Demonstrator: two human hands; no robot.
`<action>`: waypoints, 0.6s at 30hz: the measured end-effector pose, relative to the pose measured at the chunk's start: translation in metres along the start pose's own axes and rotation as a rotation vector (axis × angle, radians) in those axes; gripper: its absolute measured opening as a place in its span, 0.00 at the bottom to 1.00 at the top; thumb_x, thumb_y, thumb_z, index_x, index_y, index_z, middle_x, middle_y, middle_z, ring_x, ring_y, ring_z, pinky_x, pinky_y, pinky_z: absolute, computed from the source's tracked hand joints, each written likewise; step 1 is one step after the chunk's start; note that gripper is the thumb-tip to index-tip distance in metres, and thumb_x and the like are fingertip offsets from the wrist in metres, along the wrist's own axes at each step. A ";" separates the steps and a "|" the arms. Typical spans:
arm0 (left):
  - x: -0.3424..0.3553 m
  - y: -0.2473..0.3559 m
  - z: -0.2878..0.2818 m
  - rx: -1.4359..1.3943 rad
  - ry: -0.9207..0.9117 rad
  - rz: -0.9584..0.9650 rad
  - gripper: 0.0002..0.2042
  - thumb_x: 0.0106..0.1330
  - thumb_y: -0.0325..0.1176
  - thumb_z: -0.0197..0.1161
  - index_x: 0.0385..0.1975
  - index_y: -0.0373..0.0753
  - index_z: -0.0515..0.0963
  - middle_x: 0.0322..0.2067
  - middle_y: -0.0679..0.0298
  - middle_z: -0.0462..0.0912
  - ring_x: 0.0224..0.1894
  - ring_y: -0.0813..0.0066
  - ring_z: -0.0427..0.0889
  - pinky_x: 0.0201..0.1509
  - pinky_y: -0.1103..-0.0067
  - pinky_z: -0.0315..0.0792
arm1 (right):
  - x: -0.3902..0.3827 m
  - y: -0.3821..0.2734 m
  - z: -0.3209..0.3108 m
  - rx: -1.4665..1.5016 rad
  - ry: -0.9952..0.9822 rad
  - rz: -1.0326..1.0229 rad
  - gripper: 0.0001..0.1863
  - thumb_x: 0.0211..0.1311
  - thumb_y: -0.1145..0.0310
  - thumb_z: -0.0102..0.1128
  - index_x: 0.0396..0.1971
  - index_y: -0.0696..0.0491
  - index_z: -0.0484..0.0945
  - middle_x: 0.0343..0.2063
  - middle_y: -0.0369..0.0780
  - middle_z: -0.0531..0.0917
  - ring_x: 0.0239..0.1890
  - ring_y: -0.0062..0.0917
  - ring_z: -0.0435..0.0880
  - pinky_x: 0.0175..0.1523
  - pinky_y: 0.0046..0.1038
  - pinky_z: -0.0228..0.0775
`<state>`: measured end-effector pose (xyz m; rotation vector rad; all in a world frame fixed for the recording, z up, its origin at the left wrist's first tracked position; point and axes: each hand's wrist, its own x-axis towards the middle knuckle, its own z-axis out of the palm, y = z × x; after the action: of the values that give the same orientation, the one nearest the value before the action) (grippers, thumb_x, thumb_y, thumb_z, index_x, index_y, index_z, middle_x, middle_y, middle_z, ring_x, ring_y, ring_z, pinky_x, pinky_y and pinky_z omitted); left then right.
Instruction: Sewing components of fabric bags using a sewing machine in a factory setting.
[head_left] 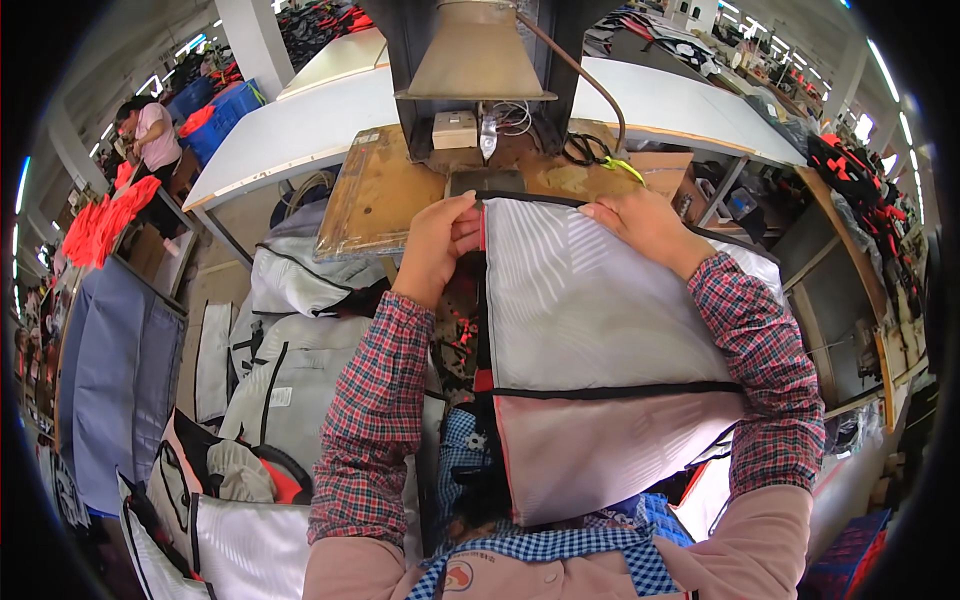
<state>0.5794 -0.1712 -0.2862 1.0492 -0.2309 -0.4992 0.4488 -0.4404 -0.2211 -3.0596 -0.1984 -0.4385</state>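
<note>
Panel of silver-grey fabric, trimmed with black binding tape, lies directly in front of the machine head, its upper edge near the front of the machine and its lower part extending toward the wearer's lap. One strip of the tape crosses the panel below its middle; the section under it looks pinkish.

Left hand: narrow, thumb and fingers pinched on the panel's upper left corner, in front of the machine head and slightly to its left. Right hand: closed over the upper edge, thumb on the fabric, in front of the machine head and to its right. Both forearms wear plaid sleeve covers.

Below the machine head sits a wooden worktop. A small beige box is mounted beneath the flared housing, beside a bundle of thin white wires. A black cord lies on the worktop to the right of the machine head.

To the left of the machine head, nearer the wearer, silver-grey bag pieces are heaped. Farther left stand blue bins and a co-worker in a pink top, bending beside orange-red cloth.
</note>
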 end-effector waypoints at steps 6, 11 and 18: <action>0.042 -0.006 0.000 -0.048 0.025 -0.120 0.10 0.61 0.38 0.67 0.36 0.42 0.78 0.32 0.68 0.79 0.34 0.74 0.80 0.41 0.75 0.76 | 0.022 0.025 0.016 0.048 -0.015 -0.001 0.23 0.70 0.49 0.48 0.32 0.56 0.80 0.24 0.50 0.81 0.31 0.48 0.80 0.38 0.42 0.73; 0.061 -0.006 0.004 -0.051 0.058 -0.126 0.09 0.60 0.38 0.67 0.35 0.44 0.78 0.29 0.70 0.79 0.34 0.75 0.79 0.40 0.75 0.75 | 0.036 0.042 0.028 0.081 0.022 -0.005 0.25 0.68 0.47 0.49 0.29 0.55 0.81 0.25 0.49 0.82 0.31 0.47 0.81 0.41 0.42 0.73; 0.076 -0.003 0.003 -0.039 0.090 -0.132 0.08 0.60 0.38 0.67 0.35 0.45 0.78 0.29 0.72 0.78 0.33 0.76 0.78 0.38 0.77 0.74 | 0.050 0.048 0.033 0.111 0.063 -0.001 0.24 0.67 0.47 0.51 0.31 0.54 0.83 0.26 0.49 0.82 0.33 0.47 0.82 0.40 0.42 0.73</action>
<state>0.6430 -0.2129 -0.2912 1.0507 -0.0728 -0.5715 0.5118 -0.4796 -0.2395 -2.9333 -0.2144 -0.5049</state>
